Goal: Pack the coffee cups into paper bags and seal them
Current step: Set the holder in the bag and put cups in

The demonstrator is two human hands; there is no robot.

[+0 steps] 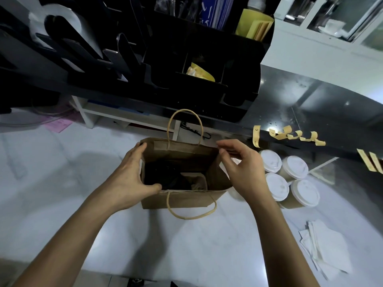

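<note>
Bag (182, 198), brown, open-mouthed, perhaps divided.

White counter (62, 183) bears paper bag (182, 200), four cups (290, 179), napkins (327, 251)

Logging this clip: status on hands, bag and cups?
Left hand grips paper bag rim; right hand at right rim, grip unclear. Bag open. Four lidded cups outside, right. Nothing blocking.
</note>
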